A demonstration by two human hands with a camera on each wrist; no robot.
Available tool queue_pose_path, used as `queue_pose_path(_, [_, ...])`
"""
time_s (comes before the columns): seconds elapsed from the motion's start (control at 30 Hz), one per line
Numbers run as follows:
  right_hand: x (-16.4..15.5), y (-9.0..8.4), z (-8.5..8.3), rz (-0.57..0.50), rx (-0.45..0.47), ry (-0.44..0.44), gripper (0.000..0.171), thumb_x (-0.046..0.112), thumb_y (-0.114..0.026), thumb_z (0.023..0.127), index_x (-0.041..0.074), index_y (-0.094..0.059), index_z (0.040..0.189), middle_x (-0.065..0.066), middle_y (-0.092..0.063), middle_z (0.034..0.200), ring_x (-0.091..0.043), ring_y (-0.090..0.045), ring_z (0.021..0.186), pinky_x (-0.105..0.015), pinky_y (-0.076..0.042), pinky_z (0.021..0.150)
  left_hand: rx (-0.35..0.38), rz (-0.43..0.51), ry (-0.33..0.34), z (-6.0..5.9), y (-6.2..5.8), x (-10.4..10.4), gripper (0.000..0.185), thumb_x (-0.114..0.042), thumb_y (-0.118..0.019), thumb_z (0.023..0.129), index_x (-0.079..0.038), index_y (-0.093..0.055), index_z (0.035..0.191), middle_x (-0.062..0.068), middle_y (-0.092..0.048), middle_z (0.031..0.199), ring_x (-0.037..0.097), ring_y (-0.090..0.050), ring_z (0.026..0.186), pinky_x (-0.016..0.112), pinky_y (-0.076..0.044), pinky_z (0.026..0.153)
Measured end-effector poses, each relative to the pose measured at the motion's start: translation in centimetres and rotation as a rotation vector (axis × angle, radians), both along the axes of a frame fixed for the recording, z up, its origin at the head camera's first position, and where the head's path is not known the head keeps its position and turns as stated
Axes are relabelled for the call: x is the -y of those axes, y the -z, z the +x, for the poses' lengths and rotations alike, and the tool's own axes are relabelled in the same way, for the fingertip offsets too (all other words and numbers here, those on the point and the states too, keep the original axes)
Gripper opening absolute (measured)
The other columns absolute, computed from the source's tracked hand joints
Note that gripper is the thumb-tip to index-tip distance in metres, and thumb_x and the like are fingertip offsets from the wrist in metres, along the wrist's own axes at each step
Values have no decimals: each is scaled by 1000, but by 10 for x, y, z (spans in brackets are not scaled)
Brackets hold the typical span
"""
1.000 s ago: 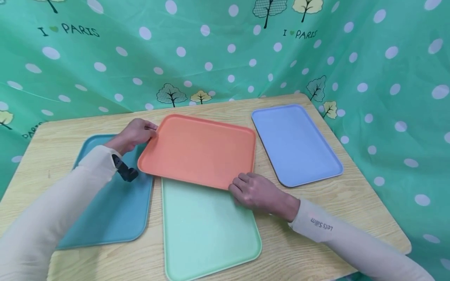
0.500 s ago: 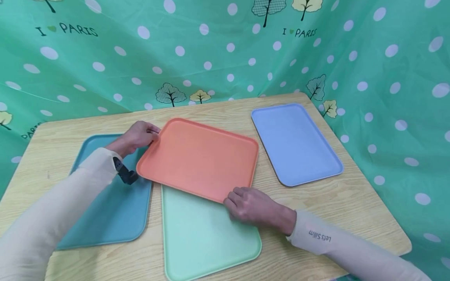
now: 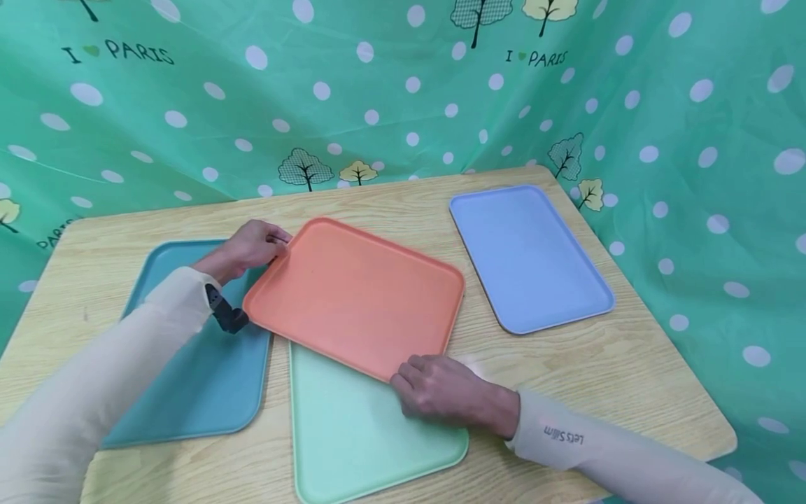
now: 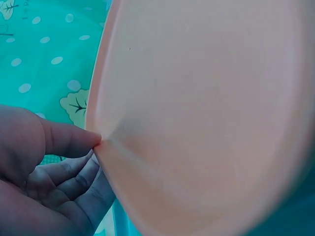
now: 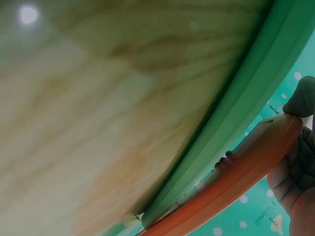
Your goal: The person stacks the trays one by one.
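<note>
Orange tray held skewed, long axis far-left to near-right, left hand and right hand gripping opposite corners

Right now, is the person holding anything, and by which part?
Yes, the orange tray. The left hand pinches its far left corner, and the right hand grips its near right corner, fingers curled over the rim.

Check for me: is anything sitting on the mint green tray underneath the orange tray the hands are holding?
Nothing visible. The left hand and right hand grip the orange tray at opposite corners, over the far end of the mint green tray, whose visible surface is bare.
</note>
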State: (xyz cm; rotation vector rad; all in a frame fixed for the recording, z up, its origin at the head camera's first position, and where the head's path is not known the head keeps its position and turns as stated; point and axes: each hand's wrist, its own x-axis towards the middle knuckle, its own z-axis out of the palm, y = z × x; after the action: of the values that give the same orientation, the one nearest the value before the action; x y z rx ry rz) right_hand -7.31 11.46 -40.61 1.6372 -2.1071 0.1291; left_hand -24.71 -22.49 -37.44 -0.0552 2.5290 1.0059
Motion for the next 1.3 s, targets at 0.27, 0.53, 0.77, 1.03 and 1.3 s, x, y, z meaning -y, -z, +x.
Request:
queue_pose_path(0.27, [5, 0, 6, 9, 22, -1, 19, 10, -47, 88, 14, -52, 71, 8, -48, 59, -4, -42, 51, -16, -36, 47, 1, -11, 12, 0, 2, 0, 31, -10, -50, 100, 4, -58, 127, 18, -62, 110, 23, -58, 91, 26, -52, 72])
queue_pose_path(0.53, [12, 1, 12, -7, 82, 5, 16, 11, -60, 79, 15, -50, 68, 9, -47, 56, -2, -40, 49, -15, -32, 45, -27, -19, 29, 2, 3, -3, 31, -9, -52, 99, 5, -59, 126, 20, -63, 109, 24, -60, 90, 26, -51, 72])
queue_pose_path(0.77, [16, 1, 15, -19, 140, 16, 19, 11, -67, 74, 16, -50, 68, 10, -44, 56, 0, -36, 49, -13, -25, 43, -27, -29, 28, 1, 4, -5, 31, -8, -52, 98, 5, -59, 126, 20, -63, 110, 24, -59, 89, 25, -51, 71])
queue_pose_path(1.03, [21, 3, 20, -19, 198, 52, 24, 8, -69, 71, 17, -46, 66, 10, -36, 54, 0, -29, 49, -13, -16, 44, -18, -22, 31, 0, 5, -7, 31, -8, -51, 97, 4, -60, 125, 19, -63, 111, 24, -60, 91, 26, -52, 73])
queue_pose_path(1.3, [25, 4, 22, -19, 288, 88, 27, 8, -70, 71, 17, -45, 65, 10, -36, 53, 2, -25, 51, -12, -16, 46, -33, -58, 50, 1, 4, -9, 33, -8, -50, 96, 4, -61, 125, 20, -64, 111, 25, -60, 90, 26, -52, 72])
